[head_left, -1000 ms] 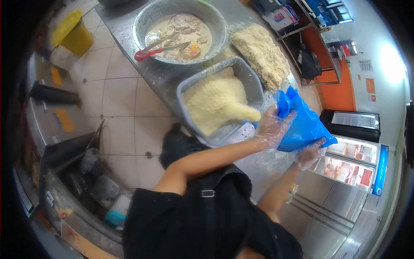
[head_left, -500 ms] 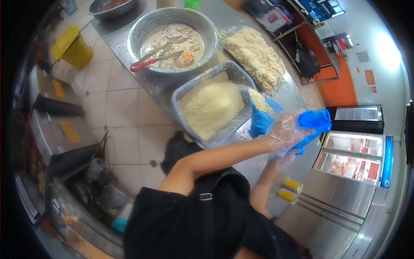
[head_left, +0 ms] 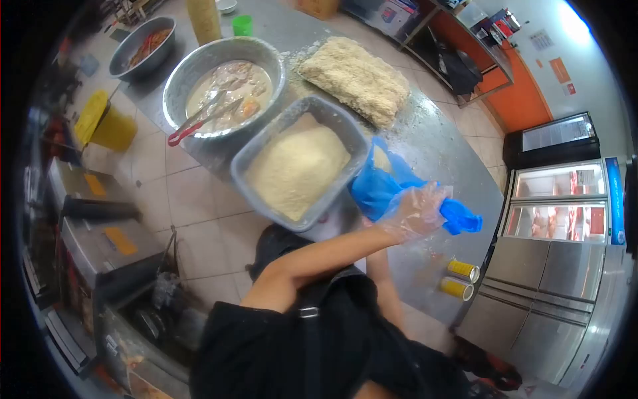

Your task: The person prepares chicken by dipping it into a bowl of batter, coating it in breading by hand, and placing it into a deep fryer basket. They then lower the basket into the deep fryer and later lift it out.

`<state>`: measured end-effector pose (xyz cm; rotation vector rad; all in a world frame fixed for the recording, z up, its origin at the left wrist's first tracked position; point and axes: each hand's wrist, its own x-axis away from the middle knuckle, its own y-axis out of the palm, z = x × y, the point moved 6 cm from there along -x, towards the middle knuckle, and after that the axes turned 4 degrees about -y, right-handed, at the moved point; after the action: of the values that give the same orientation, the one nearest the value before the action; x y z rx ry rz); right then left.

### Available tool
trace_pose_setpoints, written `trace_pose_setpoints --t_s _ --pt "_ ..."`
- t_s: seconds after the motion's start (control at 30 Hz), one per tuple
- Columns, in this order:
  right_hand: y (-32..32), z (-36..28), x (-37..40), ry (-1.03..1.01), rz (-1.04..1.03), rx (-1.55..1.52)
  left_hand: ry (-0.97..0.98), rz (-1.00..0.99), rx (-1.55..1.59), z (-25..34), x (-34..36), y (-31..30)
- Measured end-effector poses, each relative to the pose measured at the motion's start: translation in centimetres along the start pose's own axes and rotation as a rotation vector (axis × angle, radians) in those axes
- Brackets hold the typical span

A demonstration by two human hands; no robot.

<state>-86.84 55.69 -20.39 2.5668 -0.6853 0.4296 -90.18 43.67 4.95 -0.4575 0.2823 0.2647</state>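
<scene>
Blue bag (head_left: 365,189) beside grey tub (head_left: 350,139), over tabletop (head_left: 458,176): left hand (head_left: 417,211) has fingers clamped on its gathered end; right hand (head_left: 367,225) largely hidden, fingers' state undeterminable. Firm, level support advisable against spillage.

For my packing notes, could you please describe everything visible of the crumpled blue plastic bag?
The crumpled blue plastic bag looks thin and glossy. Its open end, showing pale contents, is beside the rectangular grey plastic tub; its bunched other end sticks out past the clear-gloved left hand, which grips it between. What touches its underside cannot be seen.
</scene>
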Motion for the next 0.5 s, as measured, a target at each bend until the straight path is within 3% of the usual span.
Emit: trace_pose_setpoints --t_s 0.13,0.2,0.3,0.43,0.5 --pt "-0.7 0.2 0.0 0.090 -0.002 -0.014 0.086 0.058 -0.209 -2.7 0.6 4.8" --pt "-1.5 -0.4 -0.3 0.112 0.009 -0.019 -0.063 -0.102 -0.271 -4.8 0.3 5.7" --pt "-2.8 -1.9 -0.7 0.120 0.018 -0.010 -0.151 -0.021 -0.163 -7.0 1.2 6.3" --pt "-6.6 -5.4 -1.9 0.033 0.078 0.062 -0.236 -0.046 -0.138 -4.3 2.3 4.0" --pt "-7.9 -7.5 -3.0 -0.030 0.055 0.153 -0.217 -0.025 -0.186 -5.4 3.3 5.8"
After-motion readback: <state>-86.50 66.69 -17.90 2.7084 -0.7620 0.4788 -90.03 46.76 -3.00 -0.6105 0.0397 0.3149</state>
